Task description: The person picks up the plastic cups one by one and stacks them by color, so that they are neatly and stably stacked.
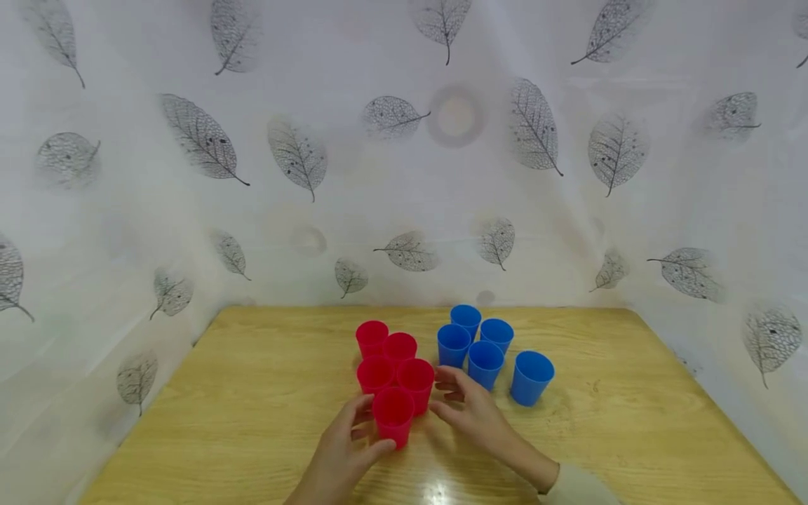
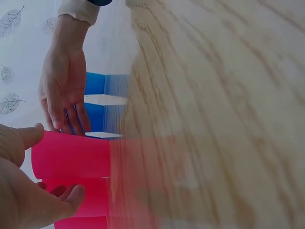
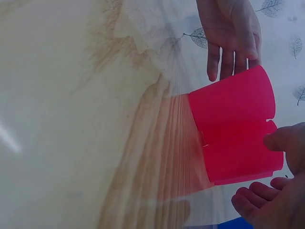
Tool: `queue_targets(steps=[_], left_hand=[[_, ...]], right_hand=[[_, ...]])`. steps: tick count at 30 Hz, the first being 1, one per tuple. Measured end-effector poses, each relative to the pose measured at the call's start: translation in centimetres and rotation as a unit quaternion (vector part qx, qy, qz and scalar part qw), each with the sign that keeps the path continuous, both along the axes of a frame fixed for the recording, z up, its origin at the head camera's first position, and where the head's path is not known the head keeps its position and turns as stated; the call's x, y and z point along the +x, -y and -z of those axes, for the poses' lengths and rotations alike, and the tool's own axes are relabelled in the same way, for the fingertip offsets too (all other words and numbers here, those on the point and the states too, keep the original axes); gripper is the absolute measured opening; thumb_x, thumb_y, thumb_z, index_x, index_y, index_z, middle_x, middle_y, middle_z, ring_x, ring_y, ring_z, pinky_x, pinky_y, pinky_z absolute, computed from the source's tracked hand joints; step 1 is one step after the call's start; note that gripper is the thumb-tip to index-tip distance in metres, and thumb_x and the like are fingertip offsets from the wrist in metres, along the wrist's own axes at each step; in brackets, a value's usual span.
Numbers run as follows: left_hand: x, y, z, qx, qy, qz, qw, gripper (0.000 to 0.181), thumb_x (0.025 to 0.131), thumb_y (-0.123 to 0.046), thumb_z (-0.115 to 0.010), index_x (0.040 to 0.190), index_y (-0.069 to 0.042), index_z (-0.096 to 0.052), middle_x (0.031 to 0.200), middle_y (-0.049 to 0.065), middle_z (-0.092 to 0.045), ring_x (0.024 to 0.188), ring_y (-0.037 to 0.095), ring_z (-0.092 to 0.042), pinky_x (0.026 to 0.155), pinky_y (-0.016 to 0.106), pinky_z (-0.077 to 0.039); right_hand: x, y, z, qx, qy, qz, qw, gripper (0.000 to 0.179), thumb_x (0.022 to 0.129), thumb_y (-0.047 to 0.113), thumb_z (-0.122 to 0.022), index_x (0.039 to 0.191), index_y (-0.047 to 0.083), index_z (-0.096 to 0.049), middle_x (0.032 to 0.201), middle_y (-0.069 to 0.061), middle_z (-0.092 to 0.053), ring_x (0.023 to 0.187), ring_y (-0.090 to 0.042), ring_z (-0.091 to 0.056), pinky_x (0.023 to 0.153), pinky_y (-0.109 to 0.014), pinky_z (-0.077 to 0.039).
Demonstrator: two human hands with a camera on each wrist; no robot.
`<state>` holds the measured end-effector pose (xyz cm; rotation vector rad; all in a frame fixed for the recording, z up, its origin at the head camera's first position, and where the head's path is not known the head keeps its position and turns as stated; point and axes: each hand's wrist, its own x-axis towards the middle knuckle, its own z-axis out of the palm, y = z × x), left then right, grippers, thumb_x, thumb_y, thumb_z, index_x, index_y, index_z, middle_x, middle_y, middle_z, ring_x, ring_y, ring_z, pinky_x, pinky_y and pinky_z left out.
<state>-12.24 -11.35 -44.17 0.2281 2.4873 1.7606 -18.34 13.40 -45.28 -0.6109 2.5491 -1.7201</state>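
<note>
Several red plastic cups (image 1: 400, 345) stand upright, mouths up, in a close cluster mid-table. My left hand (image 1: 344, 445) is at the front red cup (image 1: 393, 419), its fingers along the left side and its thumb near the base. In the right wrist view, that left hand (image 3: 232, 36) has nearly straight fingers right at the cup's side. My right hand (image 1: 470, 410) is beside the right-hand red cup (image 1: 416, 386), fingers loosely spread and holding nothing. Seen from the left wrist, the right hand (image 2: 64, 90) hangs open with fingers pointing toward the red cups.
Several blue cups (image 1: 453, 344) stand upright in a group behind my right hand. One blue cup (image 1: 532, 379) stands apart at their right. The wooden table (image 1: 252, 400) is bounded at the back and sides by a white curtain (image 1: 341, 210) printed with leaves.
</note>
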Motion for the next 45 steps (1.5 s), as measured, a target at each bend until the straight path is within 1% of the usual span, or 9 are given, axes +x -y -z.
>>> queue_targets(steps=[5,9,14,17,22,29,33,39,45], left_hand=[[-0.2,-0.3,0.1,0.0,-0.005,0.001,1.0,0.076,0.084,-0.02,-0.088,0.145,0.001,-0.047,0.136,0.015,-0.06,0.123,0.037,-0.058,0.101,0.05,-0.055],[-0.5,-0.5,0.2,-0.002,0.007,0.0,1.0,0.077,0.083,-0.02,-0.089,0.145,-0.001,-0.047,0.136,0.014,-0.061,0.124,0.037,-0.058,0.101,0.049,-0.055],[-0.8,-0.8,0.2,-0.003,0.021,-0.008,0.9998,0.078,0.083,-0.023,-0.089,0.145,-0.001,-0.047,0.137,0.014,-0.061,0.124,0.037,-0.058,0.102,0.049,-0.054],[-0.9,-1.0,0.2,-0.003,0.023,-0.013,0.9996,0.079,0.083,-0.026,-0.089,0.145,-0.002,-0.047,0.137,0.014,-0.061,0.124,0.035,-0.059,0.101,0.048,-0.055],[-1.0,-1.1,0.2,-0.001,0.011,-0.015,0.9998,0.079,0.083,-0.027,-0.089,0.145,-0.002,-0.048,0.136,0.014,-0.061,0.121,0.034,-0.061,0.099,0.045,-0.057],[-1.0,-1.2,0.2,0.009,0.001,-0.018,0.9998,0.075,0.084,-0.022,-0.088,0.143,0.001,-0.048,0.137,0.019,-0.059,0.12,0.038,-0.062,0.096,0.042,-0.058],[-1.1,-1.3,0.2,0.007,0.005,-0.021,0.9997,0.073,0.084,-0.022,-0.088,0.141,0.0,-0.048,0.136,0.019,-0.06,0.119,0.038,-0.062,0.096,0.043,-0.059],[-1.0,-1.2,0.2,0.0,0.007,-0.017,0.9998,0.071,0.085,-0.025,-0.088,0.139,-0.001,-0.049,0.134,0.018,-0.062,0.119,0.038,-0.063,0.097,0.044,-0.058],[-0.7,-1.0,0.1,0.014,0.016,-0.014,0.9997,0.071,0.084,-0.025,-0.088,0.138,0.0,-0.048,0.136,0.02,-0.062,0.124,0.038,-0.061,0.1,0.044,-0.056]], right_hand=[[-0.4,0.5,0.1,0.007,0.0,-0.013,0.9999,0.057,0.094,0.013,-0.078,0.143,0.001,-0.052,0.137,-0.014,-0.063,0.123,-0.035,-0.061,0.102,-0.048,-0.054],[-0.7,0.8,0.3,0.002,-0.007,-0.023,0.9997,0.059,0.093,0.01,-0.078,0.143,-0.002,-0.05,0.136,-0.017,-0.062,0.122,-0.037,-0.062,0.101,-0.052,-0.054],[-1.1,1.1,0.4,0.002,-0.013,-0.03,0.9995,0.06,0.092,0.007,-0.079,0.143,-0.003,-0.05,0.135,-0.019,-0.062,0.121,-0.038,-0.062,0.1,-0.053,-0.054],[-1.3,1.2,0.4,0.003,-0.012,-0.026,0.9996,0.06,0.091,0.007,-0.08,0.143,-0.002,-0.051,0.135,-0.017,-0.063,0.12,-0.038,-0.063,0.1,-0.052,-0.054],[-1.5,1.4,0.5,0.005,-0.001,-0.02,0.9998,0.06,0.091,0.007,-0.08,0.143,0.0,-0.051,0.134,-0.016,-0.063,0.12,-0.037,-0.062,0.1,-0.049,-0.055],[-1.7,1.6,0.4,0.0,-0.011,-0.027,0.9996,0.06,0.091,0.007,-0.08,0.143,-0.001,-0.05,0.133,-0.017,-0.064,0.119,-0.037,-0.063,0.099,-0.049,-0.056],[-1.8,1.8,0.6,0.003,-0.016,-0.026,0.9995,0.058,0.091,0.006,-0.079,0.142,-0.002,-0.051,0.131,-0.017,-0.065,0.118,-0.037,-0.064,0.098,-0.049,-0.056],[-1.8,1.8,0.7,0.007,-0.013,-0.018,0.9997,0.055,0.091,0.005,-0.079,0.139,-0.002,-0.052,0.13,-0.017,-0.065,0.116,-0.036,-0.066,0.097,-0.044,-0.058],[-1.5,1.6,0.5,0.004,-0.002,-0.032,0.9995,0.057,0.092,0.007,-0.079,0.141,-0.002,-0.051,0.133,-0.018,-0.064,0.119,-0.036,-0.064,0.098,-0.043,-0.057]])
